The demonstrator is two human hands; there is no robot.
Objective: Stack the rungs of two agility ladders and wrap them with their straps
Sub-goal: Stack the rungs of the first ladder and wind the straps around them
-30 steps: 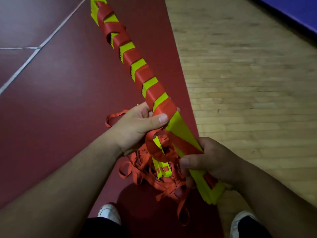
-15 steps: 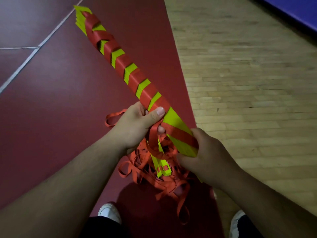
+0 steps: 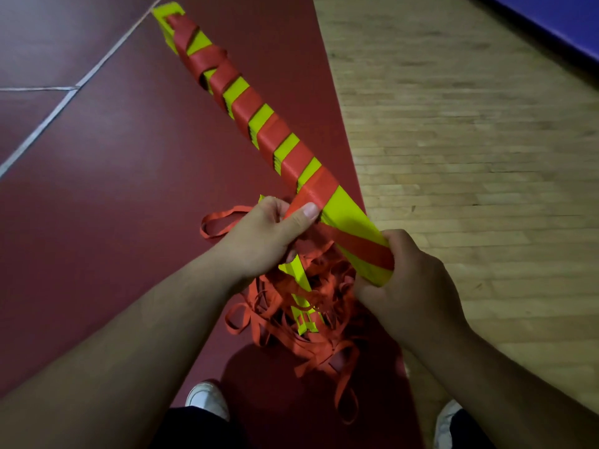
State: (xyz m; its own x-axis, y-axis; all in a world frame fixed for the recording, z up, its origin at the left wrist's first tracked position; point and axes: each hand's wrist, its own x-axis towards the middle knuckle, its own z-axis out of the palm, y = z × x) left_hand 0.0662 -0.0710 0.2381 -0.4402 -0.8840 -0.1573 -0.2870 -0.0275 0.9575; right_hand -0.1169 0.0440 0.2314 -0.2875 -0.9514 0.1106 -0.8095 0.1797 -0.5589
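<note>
Yellow rungs [image 3: 351,215], stacked into one long bundle, slant up and away from the person, held in the air above the floor. A red strap [image 3: 246,103] winds around the bundle in a spiral. The left hand [image 3: 259,241] pinches the strap against the rungs, with the thumb [image 3: 304,212] on top and the fingers curled underneath. The right hand [image 3: 411,286] has its fingers curled round the bundle's near end. Loose strap [image 3: 324,345] lies tangled below on dark red flooring [image 3: 97,196] crossed by white lines [image 3: 48,121]. Pale wooden boards [image 3: 470,157] run along the right, with a blue mat [image 3: 557,17] at the far corner.
</note>
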